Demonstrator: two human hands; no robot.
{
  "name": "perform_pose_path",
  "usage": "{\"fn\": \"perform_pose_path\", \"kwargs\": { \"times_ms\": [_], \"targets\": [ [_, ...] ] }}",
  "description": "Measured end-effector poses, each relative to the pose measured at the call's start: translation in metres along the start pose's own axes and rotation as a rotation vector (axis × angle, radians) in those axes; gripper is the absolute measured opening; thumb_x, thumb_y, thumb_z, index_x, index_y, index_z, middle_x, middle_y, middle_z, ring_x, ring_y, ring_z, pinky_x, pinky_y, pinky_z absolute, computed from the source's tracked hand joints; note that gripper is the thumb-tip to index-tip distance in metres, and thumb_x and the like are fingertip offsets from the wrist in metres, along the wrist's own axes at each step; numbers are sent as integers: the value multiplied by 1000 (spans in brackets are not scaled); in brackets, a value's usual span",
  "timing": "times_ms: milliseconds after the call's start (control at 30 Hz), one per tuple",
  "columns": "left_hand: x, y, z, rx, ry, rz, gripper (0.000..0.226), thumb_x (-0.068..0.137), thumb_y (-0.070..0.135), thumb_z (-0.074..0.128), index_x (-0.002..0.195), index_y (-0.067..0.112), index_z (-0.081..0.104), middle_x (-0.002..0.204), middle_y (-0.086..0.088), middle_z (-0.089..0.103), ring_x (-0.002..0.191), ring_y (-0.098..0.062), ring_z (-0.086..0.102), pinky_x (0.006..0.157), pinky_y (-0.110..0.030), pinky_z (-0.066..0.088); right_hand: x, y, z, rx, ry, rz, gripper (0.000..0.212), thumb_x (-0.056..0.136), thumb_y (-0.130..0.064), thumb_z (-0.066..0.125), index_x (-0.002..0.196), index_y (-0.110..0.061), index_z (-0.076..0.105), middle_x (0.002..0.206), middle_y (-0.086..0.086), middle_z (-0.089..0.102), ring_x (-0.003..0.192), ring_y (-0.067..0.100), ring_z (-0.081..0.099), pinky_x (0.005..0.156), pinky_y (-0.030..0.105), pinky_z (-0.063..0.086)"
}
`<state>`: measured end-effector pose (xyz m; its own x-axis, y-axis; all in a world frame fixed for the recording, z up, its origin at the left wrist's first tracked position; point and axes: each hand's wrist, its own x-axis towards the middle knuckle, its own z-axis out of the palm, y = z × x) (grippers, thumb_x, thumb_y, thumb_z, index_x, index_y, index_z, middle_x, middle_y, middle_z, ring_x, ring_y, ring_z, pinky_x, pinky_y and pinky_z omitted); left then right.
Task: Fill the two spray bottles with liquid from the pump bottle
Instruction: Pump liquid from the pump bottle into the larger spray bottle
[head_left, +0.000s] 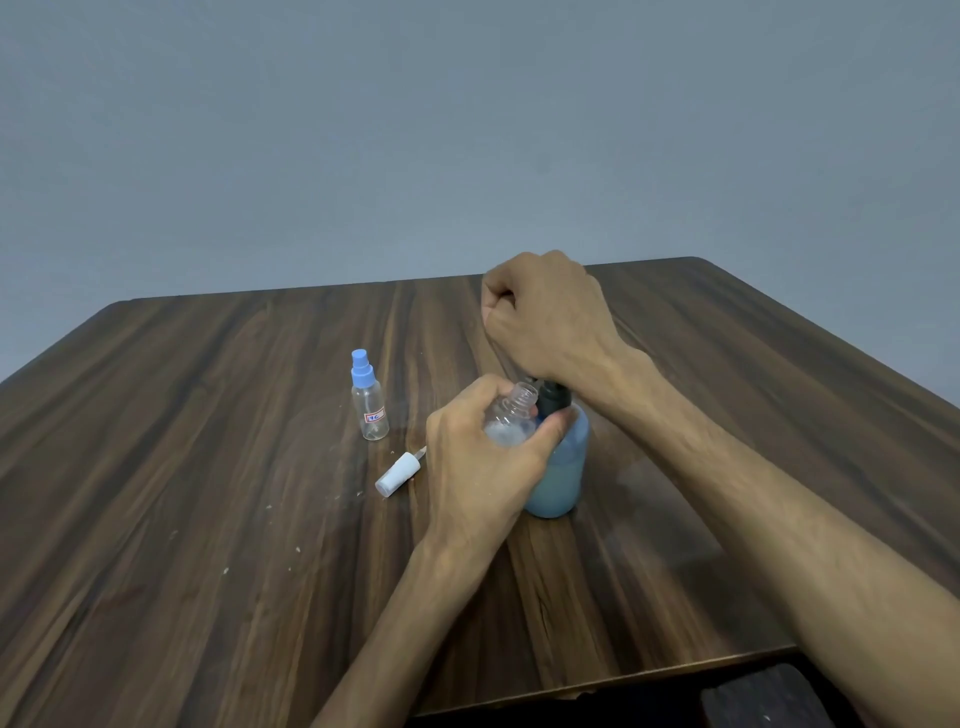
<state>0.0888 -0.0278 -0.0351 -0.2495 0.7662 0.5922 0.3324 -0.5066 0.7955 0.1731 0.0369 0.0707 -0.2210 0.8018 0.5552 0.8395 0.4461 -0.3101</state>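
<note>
Left hand (480, 457) wraps the open bottle (511, 418), fingers and thumb curled round its body, threaded neck bare and tilted toward the pump (556, 457) at its 3 o'clock, touching or nearly so. Some whitish liquid already sits in the lower part.

Right hand (545, 317) is a fist, heel bearing down on the dark pump head (553, 397). Fingers curled; can't tell if they hold anything.

Handling, my read:
- Open bottle: thin clear plastic, light, squashes if squeezed. Hold mid-body, as now, and keep the neck under the nozzle. Wet plastic is probably slippery.
- Pump: heavier, about two-thirds full of pale blue liquid, stable on its base. Press straight down on the head or it may tip.
- Capped bottle (370, 402): looks empty, so very light and easy to knock over. Take it by the body, twist the blue top off.

Count:
- Spray bottles: 2 (one in hand, one standing at 9 o'clock of the pump, well apart).
- Pump bottles: 1.
- Loose spray tops: 1, white (399, 475), lying on the table (208, 519) at 8 o'clock of the pump, near the left hand.
</note>
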Motion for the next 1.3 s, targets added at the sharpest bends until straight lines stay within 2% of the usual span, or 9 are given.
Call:
{"fn": "perform_pose_path", "kwargs": {
  "times_ms": [100, 233, 367, 567, 667, 767, 933, 1033, 1300],
  "targets": [
    [0, -1, -1, -1, 5, 16, 27, 73, 28, 92, 74, 21, 67, 66, 13, 66, 65, -6, 66, 63, -21, 49, 1, 0, -2, -23, 24, -16, 18, 75, -6, 49, 73, -6, 67, 68, 10, 68, 61, 25, 47, 60, 34, 48],
    [0, 0, 0, -11, 13, 5, 26, 72, 34, 88, 73, 19, 67, 65, 10, 68, 64, -9, 67, 61, -26, 52, -5, 0, 5, -10, -57, 1, 21, 72, -6, 47, 71, -6, 68, 68, 11, 70, 67, 33, 62, 65, 41, 55],
    [0, 0, 0, 4, 10, 2, 28, 74, 24, 95, 75, 21, 67, 67, 12, 67, 65, -6, 66, 63, -21, 49, 1, 1, -2, -28, 18, 4, 19, 73, -5, 48, 73, -5, 67, 69, 13, 68, 59, 22, 42, 59, 36, 51],
    [-1, 1, 1, -6, 11, -6, 26, 72, 26, 91, 72, 17, 66, 64, 9, 67, 63, -8, 65, 60, -31, 54, -6, 1, 7, -13, -57, 39, 19, 73, -5, 47, 71, -4, 66, 71, 14, 69, 60, 22, 41, 60, 33, 48],
    [-1, 0, 1, -4, 14, -18, 27, 73, 28, 92, 72, 20, 67, 65, 10, 67, 64, -9, 66, 61, -32, 55, -2, 1, 2, -12, -10, 36, 20, 73, -6, 48, 73, -5, 67, 71, 14, 70, 60, 21, 41, 62, 36, 52],
    [0, -1, 0, 10, 7, 14, 26, 74, 29, 93, 75, 19, 69, 66, 11, 68, 66, -9, 68, 62, -29, 54, 2, 2, 0, -15, 35, 17, 20, 72, -6, 48, 72, -5, 67, 69, 14, 69, 59, 21, 41, 58, 34, 48],
    [1, 0, 0, 0, 16, 2, 24, 72, 30, 88, 72, 19, 67, 65, 9, 68, 64, -10, 67, 61, -35, 55, -6, 1, 6, -31, -64, 41, 14, 73, -6, 49, 65, -7, 61, 62, 10, 64, 58, 23, 42, 54, 30, 38],
    [0, -1, 0, 9, 16, -10, 28, 73, 27, 93, 72, 23, 66, 65, 11, 67, 65, -8, 66, 62, -30, 54, 1, 0, 0, -32, 21, 17, 18, 73, -6, 49, 71, -5, 67, 68, 14, 68, 58, 24, 40, 59, 37, 49],
    [0, -1, 1, 11, 16, 5, 27, 72, 28, 92, 72, 21, 66, 65, 10, 67, 64, -9, 67, 60, -28, 54, -4, 2, 6, -20, -34, 42, 14, 73, -6, 49, 69, -5, 63, 66, 12, 66, 59, 23, 42, 58, 34, 45]
  ]
}}
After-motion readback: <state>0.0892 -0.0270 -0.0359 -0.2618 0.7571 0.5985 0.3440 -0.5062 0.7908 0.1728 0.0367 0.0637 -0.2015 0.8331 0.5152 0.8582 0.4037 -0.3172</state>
